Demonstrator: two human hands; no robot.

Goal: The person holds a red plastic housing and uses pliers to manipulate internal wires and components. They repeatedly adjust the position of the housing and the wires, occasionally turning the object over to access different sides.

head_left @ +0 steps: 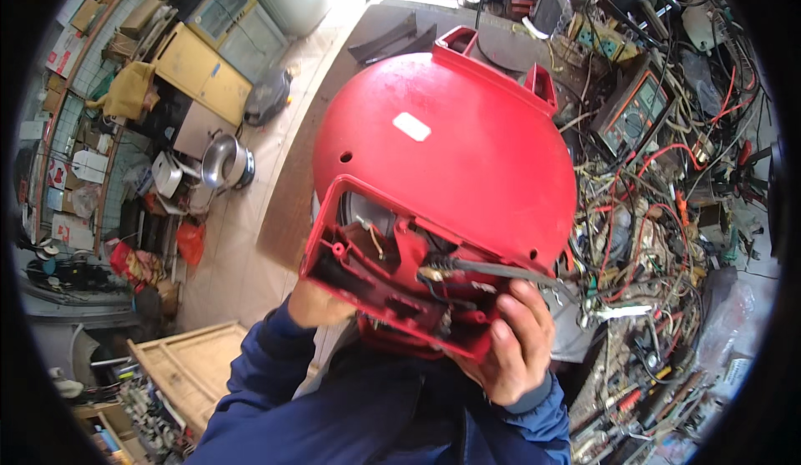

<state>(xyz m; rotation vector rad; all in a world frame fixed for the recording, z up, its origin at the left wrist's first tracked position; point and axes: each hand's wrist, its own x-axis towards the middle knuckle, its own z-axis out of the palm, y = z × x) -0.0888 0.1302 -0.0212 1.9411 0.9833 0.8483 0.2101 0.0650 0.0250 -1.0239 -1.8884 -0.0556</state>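
red housing gripped between left hand, right hand fingers.

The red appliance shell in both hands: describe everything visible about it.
The red appliance shell is a glossy, domed housing that looks like plastic, with a white sticker and small holes on its dome. Two hollow rectangular lugs stick out at its far edge. The near end is an open box showing wires and metal parts. It is held tilted above the cluttered workbench, the left hand beneath it, the right hand gripping its lower edge.
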